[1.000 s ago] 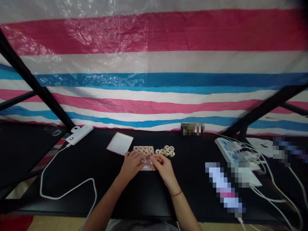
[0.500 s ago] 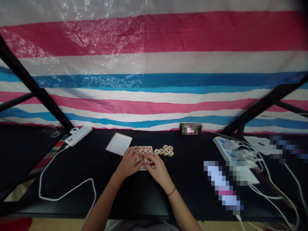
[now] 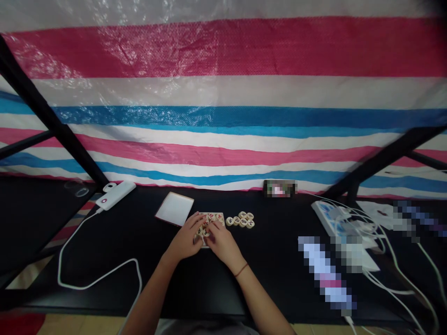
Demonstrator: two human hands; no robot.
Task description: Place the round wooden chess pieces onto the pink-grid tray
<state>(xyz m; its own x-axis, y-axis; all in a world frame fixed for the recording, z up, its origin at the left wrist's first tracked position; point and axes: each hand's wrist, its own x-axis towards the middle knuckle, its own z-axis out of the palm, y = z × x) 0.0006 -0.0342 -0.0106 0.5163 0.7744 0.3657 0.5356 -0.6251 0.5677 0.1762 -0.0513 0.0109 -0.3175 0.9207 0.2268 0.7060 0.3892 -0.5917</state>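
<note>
Both my hands are bent over a cluster of round wooden Chinese chess pieces (image 3: 211, 219) with red and dark characters, lying on a pale rectangular mat (image 3: 205, 245). My left hand (image 3: 185, 237) rests its fingertips on the left of the cluster. My right hand (image 3: 221, 244) comes in from the right, its fingers among the pieces, nearly meeting the left fingers. A looser group of similar pieces (image 3: 240, 221) sits just right of the mat. The hands hide most of the mat and some pieces.
A white card (image 3: 174, 208) lies left of the mat on the black table (image 3: 87, 242). Further left is a white power bank (image 3: 115, 194) with a looping cable. On the right are a power strip (image 3: 328, 218) and tangled white cables. A striped tarpaulin hangs behind.
My hands have drawn closer together over the mat, the right one shifting left. They now cover more of the pieces. The loose group has not visibly moved.
</note>
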